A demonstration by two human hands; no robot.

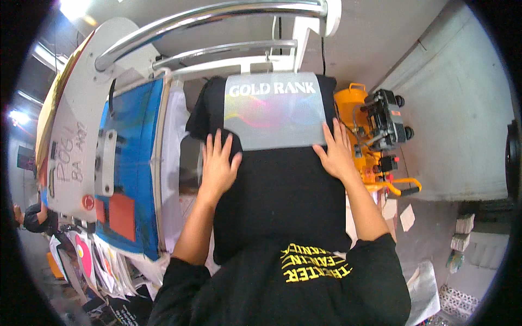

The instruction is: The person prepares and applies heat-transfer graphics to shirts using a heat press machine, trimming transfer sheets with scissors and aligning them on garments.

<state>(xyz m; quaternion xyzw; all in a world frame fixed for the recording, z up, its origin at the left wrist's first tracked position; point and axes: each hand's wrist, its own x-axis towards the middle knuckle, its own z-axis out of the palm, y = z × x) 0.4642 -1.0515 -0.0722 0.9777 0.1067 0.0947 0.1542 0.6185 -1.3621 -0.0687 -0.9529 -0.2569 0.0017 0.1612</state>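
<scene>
A black T-shirt [280, 190] lies spread over a flat board in front of me. Across its far part rests a translucent transfer film sheet [274, 127] with white lettering and a faint rainbow pattern. My left hand [218, 165] lies flat on the shirt's left side, fingers spread, just short of the sheet's near left corner. On the other side my right hand [338, 155] is also flat with fingers apart, its thumb and fingertips by the sheet's right edge. Neither hand grips anything. The board beneath is hidden by the cloth.
A heat press head [133, 157] with blue sides and a white cover stands at the left. Chrome bars [217, 17] on a white frame cross the far side. An orange air compressor [359, 130] stands right. Printed sheets [89, 255] are stacked lower left; a person [41, 217] is beyond.
</scene>
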